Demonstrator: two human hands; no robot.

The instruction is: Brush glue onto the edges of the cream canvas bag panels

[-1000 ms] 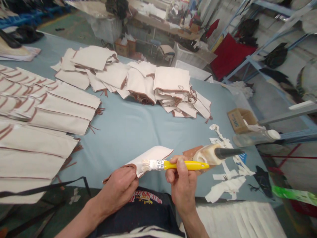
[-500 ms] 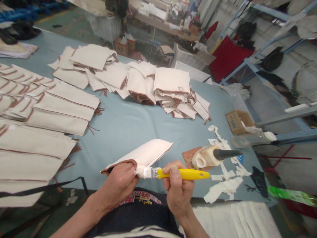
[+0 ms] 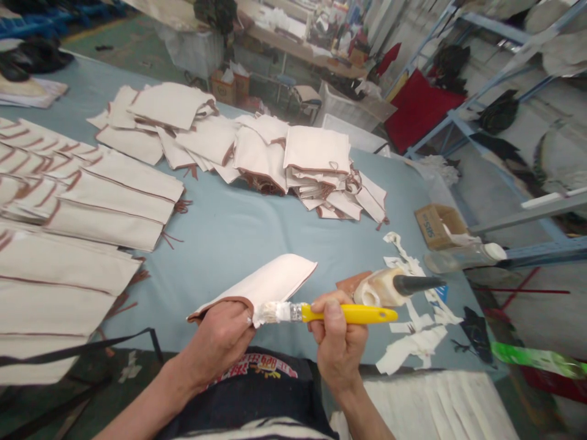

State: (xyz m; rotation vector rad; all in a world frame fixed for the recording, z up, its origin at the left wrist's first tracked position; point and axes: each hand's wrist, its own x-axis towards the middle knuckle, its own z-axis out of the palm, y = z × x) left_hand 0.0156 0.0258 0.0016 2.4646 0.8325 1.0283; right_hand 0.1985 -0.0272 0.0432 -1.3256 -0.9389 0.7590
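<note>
My left hand (image 3: 222,336) is closed on the brown-edged opening of a cream fabric pouch (image 3: 275,278), which it holds tilted over the near edge of the table. Its fingertips are partly hidden. My right hand (image 3: 339,336) grips the yellow handle of a paintbrush (image 3: 362,314), which points left. White paste coats the bristles, and their tip is right beside my left fingers; I cannot tell whether they touch. Just behind my right hand, a cream glue bottle (image 3: 380,287) with a dark nozzle lies on its side by a brown block (image 3: 351,282).
Piles of cream pouches (image 3: 316,146) lie along the far side of the blue-grey table (image 3: 220,214). More brown-trimmed pieces (image 3: 119,214) overlap at left. White scraps (image 3: 413,348), a clear bottle (image 3: 463,258) and a cardboard box (image 3: 438,226) are at right.
My right hand has drawn the paintbrush slightly to the right and up, so more of its bristles show. My left hand still holds the pouch in nearly the same place.
</note>
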